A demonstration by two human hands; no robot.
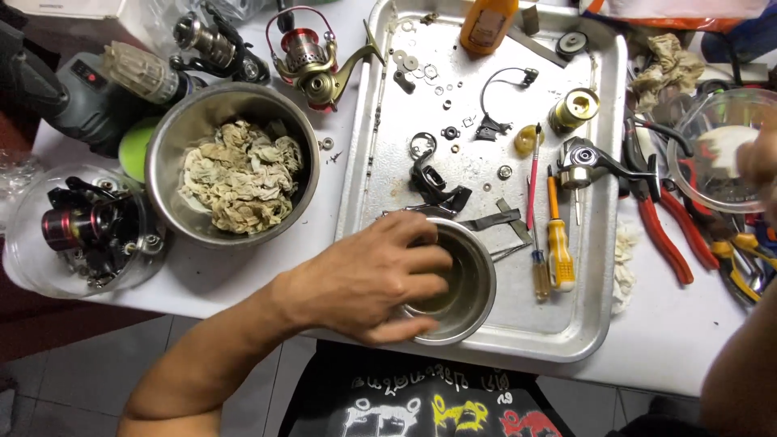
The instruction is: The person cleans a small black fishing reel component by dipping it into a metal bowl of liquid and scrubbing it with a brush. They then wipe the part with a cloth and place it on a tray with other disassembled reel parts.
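Left hand (368,275): laid over the near rim of a small steel bowl (457,283), fingers loosely curled with the tips dipping inside, nothing visibly pinched; whether a part lies under the fingertips cannot be told. The small steel bowl stands at the near edge of a metal tray (603,162) on the white table (672,340) and appears to hold a shallow dark liquid. Right hand (761,162): at the far right edge of view, blurred, at a clear plastic bowl (716,150) raised above the red-handled pliers (668,231); its grip cannot be told. On the tray: a yellow-handled screwdriver (558,247), a red-shafted tool (532,182), a reel body (587,158), a brass spool piece (573,109), a wire bail arm (498,97), loose washers (413,65), an orange bottle (486,24). Left of the tray: a large steel bowl (170,137) filled with soiled rags (239,174), a gold-and-red spinning reel (320,61), a clear dish holding a red-and-black reel (77,231). Handling note, as judgement: working in the small bowl goes best with the bowl kept flat on the tray, fingers moving slowly so liquid does not slop over the rim, and small parts lifted one at a time, since the washers nearby would be easily scattered.
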